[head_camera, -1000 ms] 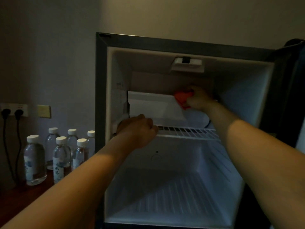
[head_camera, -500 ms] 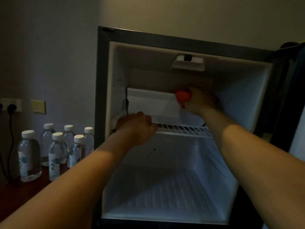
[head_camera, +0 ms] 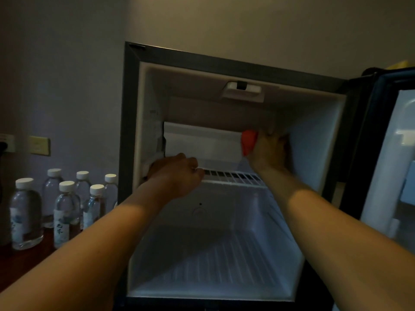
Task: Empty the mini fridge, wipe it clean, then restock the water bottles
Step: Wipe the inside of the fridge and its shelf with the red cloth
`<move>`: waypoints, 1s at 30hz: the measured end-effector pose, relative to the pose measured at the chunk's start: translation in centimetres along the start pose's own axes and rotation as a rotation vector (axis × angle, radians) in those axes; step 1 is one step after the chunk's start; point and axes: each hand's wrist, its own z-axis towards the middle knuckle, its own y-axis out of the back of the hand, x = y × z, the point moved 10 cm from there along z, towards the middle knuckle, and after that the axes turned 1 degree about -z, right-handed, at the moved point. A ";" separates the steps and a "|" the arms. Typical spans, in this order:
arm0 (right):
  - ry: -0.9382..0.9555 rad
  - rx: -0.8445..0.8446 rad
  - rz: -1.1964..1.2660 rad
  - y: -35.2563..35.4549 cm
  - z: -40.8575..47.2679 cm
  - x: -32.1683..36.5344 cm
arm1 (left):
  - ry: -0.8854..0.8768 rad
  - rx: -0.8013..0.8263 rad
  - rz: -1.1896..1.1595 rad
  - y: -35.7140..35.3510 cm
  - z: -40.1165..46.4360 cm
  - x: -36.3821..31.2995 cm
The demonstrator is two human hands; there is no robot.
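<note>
Head view looks into the open mini fridge [head_camera: 132, 122], and everything here is placed against its wire shelf [head_camera: 235, 176]. Above the shelf's back right corner, the right hand [head_camera: 268, 149] has its fingers curled round a red cloth [head_camera: 248, 141], pressed where the white inner compartment [head_camera: 202, 142] meets the right wall; that is probably the corner being wiped. At the shelf's front left end, the left hand [head_camera: 177, 173] grips the edge with its fingers bent over it, most likely to steady the shelf and brace the reach. In this dim light I cannot tell whether the thumb wraps underneath. Below the shelf the fridge floor holds nothing, so emptying looks done. The water bottles [head_camera: 65, 209] stand capped in a cluster outside, left of the shelf and beyond the fridge wall, on a wooden surface [head_camera: 13, 261], waiting for restocking.
</note>
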 end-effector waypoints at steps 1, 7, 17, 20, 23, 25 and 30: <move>0.004 0.000 0.013 -0.3 0.2 0.1 | 0.004 -0.002 -0.002 0.0 0.0 0.0; -0.005 0.027 -0.043 -2.1 -0.4 -0.1 | 0.010 0.001 0.026 -0.2 0.3 0.1; 0.029 0.092 -0.026 -1.7 0.3 0.1 | 0.009 0.005 0.050 -0.2 0.3 0.1; -0.020 0.029 0.029 -0.7 0.4 0.0 | 0.005 -0.009 0.056 -0.1 0.3 0.1; 0.011 -0.024 -0.003 -0.3 0.1 0.4 | 0.006 -0.007 0.053 -0.1 0.2 0.1; 0.028 0.014 -0.014 -0.8 0.1 0.3 | 0.003 -0.010 0.053 -0.1 0.1 0.1; 0.047 0.139 -0.046 -3.0 -0.4 -0.5 | -0.004 -0.010 0.053 -0.1 0.0 0.1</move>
